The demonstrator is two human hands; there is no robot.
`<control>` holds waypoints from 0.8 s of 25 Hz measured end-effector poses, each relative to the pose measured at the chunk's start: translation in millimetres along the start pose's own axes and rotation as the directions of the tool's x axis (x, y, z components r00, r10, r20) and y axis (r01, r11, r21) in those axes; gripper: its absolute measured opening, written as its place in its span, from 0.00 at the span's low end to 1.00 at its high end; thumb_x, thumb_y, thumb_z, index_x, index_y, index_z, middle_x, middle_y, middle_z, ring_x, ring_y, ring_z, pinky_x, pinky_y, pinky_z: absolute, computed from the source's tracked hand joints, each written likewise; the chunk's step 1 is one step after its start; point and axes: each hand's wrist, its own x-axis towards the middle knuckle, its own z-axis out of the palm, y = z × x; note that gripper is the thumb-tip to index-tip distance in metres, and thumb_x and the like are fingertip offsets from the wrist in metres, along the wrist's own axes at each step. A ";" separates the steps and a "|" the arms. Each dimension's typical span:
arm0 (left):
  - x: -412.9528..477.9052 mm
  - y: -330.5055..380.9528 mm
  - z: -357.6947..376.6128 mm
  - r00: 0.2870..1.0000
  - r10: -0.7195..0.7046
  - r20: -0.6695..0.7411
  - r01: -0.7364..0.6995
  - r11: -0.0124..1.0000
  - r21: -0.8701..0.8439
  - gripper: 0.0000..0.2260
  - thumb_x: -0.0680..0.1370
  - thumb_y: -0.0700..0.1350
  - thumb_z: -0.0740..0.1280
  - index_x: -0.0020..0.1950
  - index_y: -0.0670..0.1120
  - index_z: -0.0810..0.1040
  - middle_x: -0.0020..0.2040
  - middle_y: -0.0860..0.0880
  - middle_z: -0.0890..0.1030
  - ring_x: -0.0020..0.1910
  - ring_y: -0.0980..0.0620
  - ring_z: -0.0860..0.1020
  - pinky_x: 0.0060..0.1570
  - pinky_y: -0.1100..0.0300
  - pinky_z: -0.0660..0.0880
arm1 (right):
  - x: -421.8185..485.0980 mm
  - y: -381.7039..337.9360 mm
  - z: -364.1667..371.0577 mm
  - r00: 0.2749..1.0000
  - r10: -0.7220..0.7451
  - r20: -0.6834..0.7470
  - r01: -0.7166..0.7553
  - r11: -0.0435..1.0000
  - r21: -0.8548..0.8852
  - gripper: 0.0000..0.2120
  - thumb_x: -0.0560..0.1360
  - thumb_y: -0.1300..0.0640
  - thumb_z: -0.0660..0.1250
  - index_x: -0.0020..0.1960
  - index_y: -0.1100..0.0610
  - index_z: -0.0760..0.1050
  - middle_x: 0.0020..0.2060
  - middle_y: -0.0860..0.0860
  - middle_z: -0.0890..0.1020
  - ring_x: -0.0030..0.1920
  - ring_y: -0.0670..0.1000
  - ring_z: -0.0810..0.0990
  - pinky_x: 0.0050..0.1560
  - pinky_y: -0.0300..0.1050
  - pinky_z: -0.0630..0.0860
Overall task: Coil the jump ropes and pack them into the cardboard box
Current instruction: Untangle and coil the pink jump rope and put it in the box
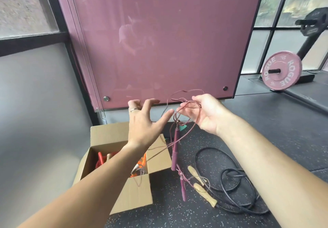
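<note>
Obs.: right hand (207,115) holds several loose loops of the maroon jump rope (174,149) on its curled fingers (188,114), palm up. Left hand (142,126) is at 9 o'clock of it with fingers (150,102) splayed and released, gripping nothing; the thumb tip is just beside the loops. One maroon handle hangs upright under the right hand. The second (183,190) is lower, near the floor (177,215). One strand trails toward 8 o'clock into the cardboard box (106,133), across the orange ropes (142,162) already packed there.

Risks, in our judgement:
1. Loops are uneven and the cord looks springy. With the hold this slack, the coil may spring off the fingers.
2. The trailing strand may snag on the orange ropes and drag them out when pulled.
3. The lower handle sits beside the black jump rope w/ wooden handles (204,193) at 5 o'clock. Any swing may tangle the two.
4. The hanging handle's wt. may pull the loops unequal.
</note>
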 end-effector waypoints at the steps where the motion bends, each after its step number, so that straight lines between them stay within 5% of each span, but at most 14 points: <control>1: -1.3 -0.9 0.8 0.997 0.028 -0.074 -0.029 0.999 -0.016 0.18 0.75 0.64 0.69 0.54 0.51 0.76 0.51 0.52 0.68 0.51 0.51 0.73 0.50 0.59 0.72 | -1.4 -1.4 -2.3 1.000 0.015 0.006 -0.016 0.999 0.050 0.20 0.86 0.60 0.52 0.45 0.70 0.75 0.30 0.62 0.83 0.28 0.56 0.85 0.24 0.34 0.77; 3: -4.9 -0.3 0.4 0.993 0.093 -0.079 -0.102 0.987 -0.125 0.17 0.78 0.59 0.68 0.42 0.46 0.71 0.35 0.54 0.70 0.34 0.53 0.69 0.35 0.57 0.67 | -3.1 -3.4 -4.8 1.000 0.022 0.012 -0.024 0.987 0.158 0.20 0.86 0.61 0.51 0.45 0.70 0.75 0.31 0.64 0.83 0.29 0.56 0.85 0.26 0.33 0.78; 5: -8.4 -0.9 2.3 0.972 0.217 0.094 -0.207 0.973 -0.106 0.19 0.76 0.62 0.68 0.37 0.48 0.70 0.27 0.55 0.71 0.28 0.56 0.68 0.30 0.58 0.67 | -2.0 -4.5 -4.6 0.999 0.030 0.015 -0.032 0.961 0.273 0.18 0.86 0.61 0.51 0.49 0.71 0.74 0.35 0.65 0.84 0.29 0.56 0.85 0.27 0.34 0.79; 8: -15.3 -0.8 16.6 0.897 0.165 0.410 -0.177 0.984 -0.010 0.20 0.72 0.65 0.73 0.49 0.53 0.70 0.36 0.55 0.82 0.36 0.56 0.80 0.39 0.55 0.78 | 0.0 -4.1 -3.8 0.999 0.046 0.013 -0.047 0.915 0.400 0.17 0.85 0.63 0.52 0.50 0.72 0.75 0.43 0.68 0.82 0.29 0.57 0.85 0.26 0.35 0.79; 11: -19.6 1.6 31.8 0.879 0.048 0.474 -0.067 0.998 0.023 0.22 0.73 0.65 0.72 0.56 0.56 0.66 0.49 0.53 0.85 0.47 0.55 0.83 0.51 0.55 0.80 | -0.8 -2.2 -1.7 0.997 0.064 0.042 -0.076 0.876 0.477 0.18 0.85 0.64 0.53 0.47 0.74 0.76 0.46 0.71 0.81 0.30 0.56 0.85 0.27 0.36 0.80; 14: -16.7 7.9 37.1 0.865 0.007 0.502 0.021 0.999 -0.050 0.11 0.80 0.53 0.69 0.55 0.53 0.67 0.44 0.49 0.84 0.37 0.56 0.77 0.44 0.56 0.74 | -2.7 -3.4 0.1 0.992 0.089 0.084 -0.117 0.890 0.440 0.19 0.85 0.63 0.53 0.45 0.74 0.77 0.47 0.70 0.81 0.30 0.57 0.85 0.26 0.35 0.79; 15: -14.5 10.1 34.9 0.850 -0.010 0.527 0.070 0.993 -0.094 0.06 0.82 0.48 0.66 0.53 0.52 0.69 0.40 0.50 0.82 0.33 0.57 0.74 0.42 0.57 0.72 | -3.0 -4.7 -1.2 0.993 0.096 0.070 -0.114 0.937 0.330 0.19 0.85 0.61 0.53 0.46 0.72 0.77 0.46 0.68 0.82 0.30 0.56 0.85 0.24 0.36 0.78; 17: -11.4 12.7 28.3 0.802 -0.038 0.596 0.183 0.965 -0.186 0.06 0.83 0.41 0.62 0.51 0.51 0.73 0.33 0.55 0.75 0.29 0.57 0.71 0.37 0.58 0.72 | -0.2 -6.3 -13.0 0.996 -0.003 -0.088 -0.018 0.972 -0.235 0.18 0.84 0.56 0.57 0.48 0.67 0.78 0.40 0.61 0.85 0.29 0.55 0.85 0.23 0.38 0.76; 19: -10.2 15.2 14.8 0.774 -0.045 0.632 0.194 0.966 -0.169 0.06 0.84 0.40 0.61 0.49 0.49 0.74 0.27 0.59 0.72 0.26 0.60 0.68 0.31 0.62 0.69 | 7.4 -2.6 -36.5 0.925 -0.302 -0.231 0.007 0.621 -0.784 0.16 0.79 0.51 0.63 0.44 0.61 0.81 0.32 0.54 0.86 0.28 0.52 0.83 0.30 0.40 0.76; 20: -8.1 13.4 7.5 0.779 -0.021 0.627 0.162 0.972 -0.169 0.08 0.85 0.42 0.62 0.46 0.48 0.74 0.26 0.60 0.71 0.25 0.62 0.67 0.30 0.65 0.66 | 11.7 0.9 -49.7 0.872 -0.423 -0.247 -0.033 0.452 -0.891 0.16 0.78 0.49 0.64 0.38 0.59 0.81 0.29 0.52 0.84 0.28 0.52 0.82 0.33 0.40 0.75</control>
